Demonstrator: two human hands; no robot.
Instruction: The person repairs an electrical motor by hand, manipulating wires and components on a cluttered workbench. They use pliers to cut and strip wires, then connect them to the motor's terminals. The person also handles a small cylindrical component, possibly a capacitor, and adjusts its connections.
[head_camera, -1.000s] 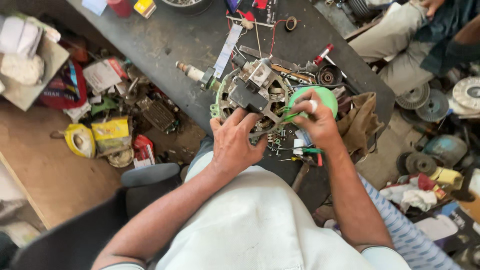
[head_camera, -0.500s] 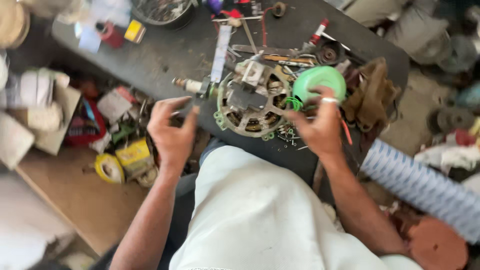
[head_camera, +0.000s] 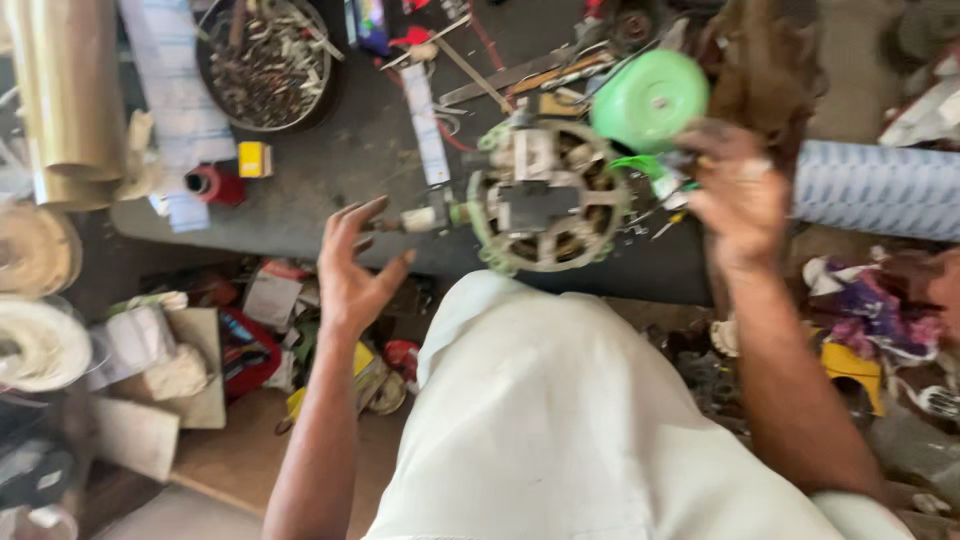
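Pale cream garment covers the lap, both forearms bare, and there's a ring on the right hand (head_camera: 740, 205).

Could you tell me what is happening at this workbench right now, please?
A person sits at a dark bench with a round electric motor lying on it. The left hand is open in the air beside the motor's shaft, holding nothing. The right hand is at the motor's other side, next to a green cap; blur hides whether it grips anything. A bowl of scrap metal sits further back.
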